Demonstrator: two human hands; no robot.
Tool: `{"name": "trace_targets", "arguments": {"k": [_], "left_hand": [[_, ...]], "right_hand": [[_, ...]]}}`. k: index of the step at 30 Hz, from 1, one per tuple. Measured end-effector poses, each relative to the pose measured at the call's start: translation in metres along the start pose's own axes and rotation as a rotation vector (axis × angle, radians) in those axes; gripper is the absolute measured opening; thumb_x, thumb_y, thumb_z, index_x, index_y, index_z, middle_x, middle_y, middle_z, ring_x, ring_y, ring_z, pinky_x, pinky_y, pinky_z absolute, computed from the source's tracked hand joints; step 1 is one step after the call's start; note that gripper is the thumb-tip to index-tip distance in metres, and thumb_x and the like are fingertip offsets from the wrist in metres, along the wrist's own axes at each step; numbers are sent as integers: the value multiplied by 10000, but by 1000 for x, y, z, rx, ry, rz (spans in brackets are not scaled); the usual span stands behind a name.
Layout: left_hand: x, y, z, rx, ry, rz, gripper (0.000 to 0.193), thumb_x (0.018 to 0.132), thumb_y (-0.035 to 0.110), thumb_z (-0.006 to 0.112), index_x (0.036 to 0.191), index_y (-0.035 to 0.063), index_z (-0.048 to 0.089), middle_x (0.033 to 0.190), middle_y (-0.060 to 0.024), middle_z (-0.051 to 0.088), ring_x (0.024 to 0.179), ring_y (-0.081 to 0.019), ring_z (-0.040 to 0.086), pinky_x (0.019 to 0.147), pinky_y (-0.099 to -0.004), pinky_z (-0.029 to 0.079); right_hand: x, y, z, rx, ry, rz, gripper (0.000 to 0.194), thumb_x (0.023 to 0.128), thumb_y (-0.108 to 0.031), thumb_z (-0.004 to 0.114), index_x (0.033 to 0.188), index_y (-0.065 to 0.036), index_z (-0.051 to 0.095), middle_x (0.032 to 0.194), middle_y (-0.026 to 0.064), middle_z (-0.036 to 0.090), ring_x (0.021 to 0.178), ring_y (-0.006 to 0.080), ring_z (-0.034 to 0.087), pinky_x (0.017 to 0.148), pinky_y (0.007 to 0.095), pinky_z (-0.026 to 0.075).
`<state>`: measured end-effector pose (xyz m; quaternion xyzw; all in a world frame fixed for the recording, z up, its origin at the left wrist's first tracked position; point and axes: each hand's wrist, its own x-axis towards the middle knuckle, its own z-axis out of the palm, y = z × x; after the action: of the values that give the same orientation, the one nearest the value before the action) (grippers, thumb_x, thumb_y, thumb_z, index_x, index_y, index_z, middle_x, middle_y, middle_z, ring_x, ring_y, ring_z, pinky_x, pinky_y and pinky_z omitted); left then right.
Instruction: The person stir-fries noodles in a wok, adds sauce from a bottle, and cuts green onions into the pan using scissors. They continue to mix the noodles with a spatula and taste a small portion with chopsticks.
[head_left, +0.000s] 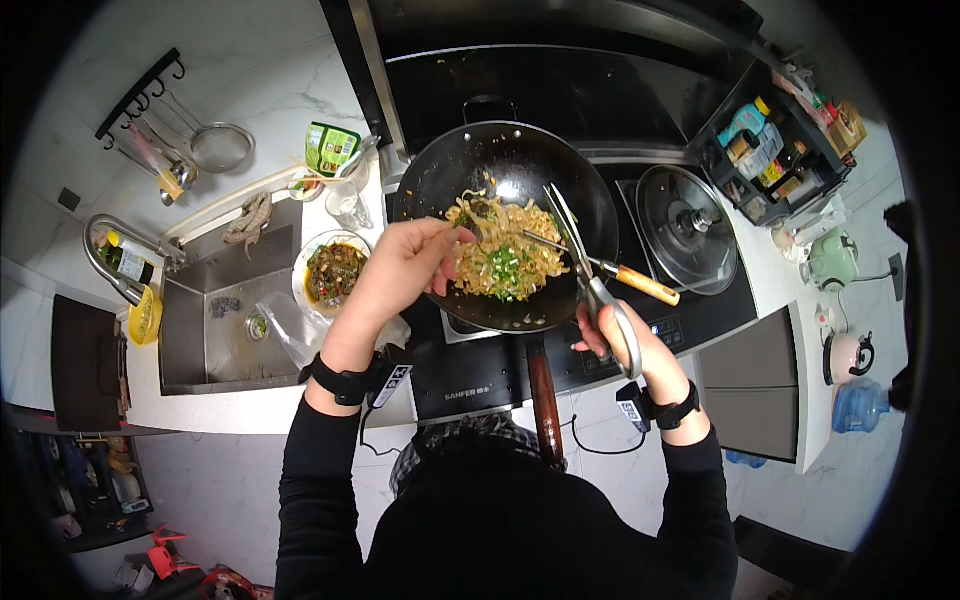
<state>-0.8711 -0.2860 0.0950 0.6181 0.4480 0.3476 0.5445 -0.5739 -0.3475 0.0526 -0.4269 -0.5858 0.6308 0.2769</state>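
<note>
A black wok (506, 157) with a brown wooden handle sits on the cooktop. Noodles (538, 223) fill its middle, topped with chopped green onion (506, 274). Over the wok's left side is my left hand (420, 259), fingers pinched together; a small dark green bit shows at the fingertips, too small to make out fully. My right hand (622, 334) grips kitchen scissors (592, 289) at the right rim, blades apart and pointing up and away over the wok. Behind the blades, a metal utensil with a pale wooden handle (646, 285) rests in the noodles, its handle over the right rim.
A glass lid (686, 229) lies on the right burner. Left of the wok stand a bowl of cooked food (335, 274), a glass (347, 206) and a plastic bag (289, 330) at the sink (187, 330). A seasoning rack (810, 180) stands back right.
</note>
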Motion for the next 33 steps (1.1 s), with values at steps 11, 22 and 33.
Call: {"name": "trace_targets", "arguments": {"k": [11,22,33], "left_hand": [[10,-15,18,47,-77,-34,228,953,159,490,930,4,655,661,9,573,528,-53,527,496,-181,403],[22,-14,33,131,-261,-41,232,919,175,516,869,-1,658,585,-9,557,480,-71,523,469,-206,402],[46,-40,16,1203,155,5,404,672,409,762,685,22,649,634,-97,613,628,-294,613,550,-372,487]], "right_hand": [[-4,-3,15,-428,-47,-82,593,863,-612,481,832,-19,485,650,62,462,591,179,452,558,305,390],[-5,-3,14,-428,-47,-69,562,872,-561,529,813,-4,487,561,45,448,515,139,420,499,305,384],[-11,12,4,-170,66,173,713,789,-740,434,659,-40,460,536,-4,464,451,71,531,449,198,476]]}}
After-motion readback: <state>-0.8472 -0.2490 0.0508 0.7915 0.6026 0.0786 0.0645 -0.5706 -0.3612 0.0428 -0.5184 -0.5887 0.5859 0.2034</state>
